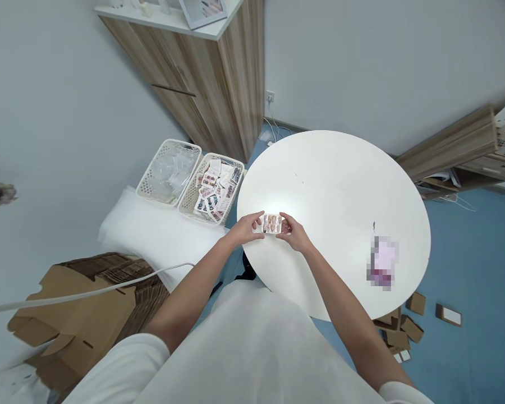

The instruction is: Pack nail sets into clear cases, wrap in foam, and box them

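Both of my hands hold a small clear pack of coloured press-on nails just above the near left part of the round white table. My left hand pinches its left end with closed fingers. My right hand grips its right end, fingers curled around it. The pack lies flat between them, face up.
Two white plastic baskets stand to the left of the table: one with clear trays, one with several nail packs. Flat cardboard boxes lie at lower left, small cardboard pieces on the blue floor at right. A wooden cabinet stands behind.
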The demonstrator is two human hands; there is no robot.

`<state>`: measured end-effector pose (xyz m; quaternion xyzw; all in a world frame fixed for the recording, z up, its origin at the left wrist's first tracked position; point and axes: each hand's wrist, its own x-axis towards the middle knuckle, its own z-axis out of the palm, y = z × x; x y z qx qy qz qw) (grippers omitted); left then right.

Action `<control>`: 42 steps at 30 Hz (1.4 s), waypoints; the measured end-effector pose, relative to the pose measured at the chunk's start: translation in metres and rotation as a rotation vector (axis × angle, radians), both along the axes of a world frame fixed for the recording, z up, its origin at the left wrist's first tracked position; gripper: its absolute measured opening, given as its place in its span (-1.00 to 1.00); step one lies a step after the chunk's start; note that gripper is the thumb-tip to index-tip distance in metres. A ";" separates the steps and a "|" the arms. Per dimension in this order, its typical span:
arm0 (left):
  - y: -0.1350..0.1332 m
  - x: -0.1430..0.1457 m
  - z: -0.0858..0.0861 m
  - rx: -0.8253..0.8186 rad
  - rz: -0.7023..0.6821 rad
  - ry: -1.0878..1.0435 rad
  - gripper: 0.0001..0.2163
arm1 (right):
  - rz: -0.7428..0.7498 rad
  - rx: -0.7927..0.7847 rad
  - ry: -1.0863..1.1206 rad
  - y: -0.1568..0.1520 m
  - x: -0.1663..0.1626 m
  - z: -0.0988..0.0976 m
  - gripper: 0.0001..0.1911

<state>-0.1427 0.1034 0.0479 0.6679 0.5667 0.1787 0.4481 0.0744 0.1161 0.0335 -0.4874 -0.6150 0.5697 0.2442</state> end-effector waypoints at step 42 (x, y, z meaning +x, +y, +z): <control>0.058 -0.025 -0.055 -0.211 0.379 -0.012 -0.43 | -0.220 -0.178 -0.209 0.047 -0.074 -0.038 -0.27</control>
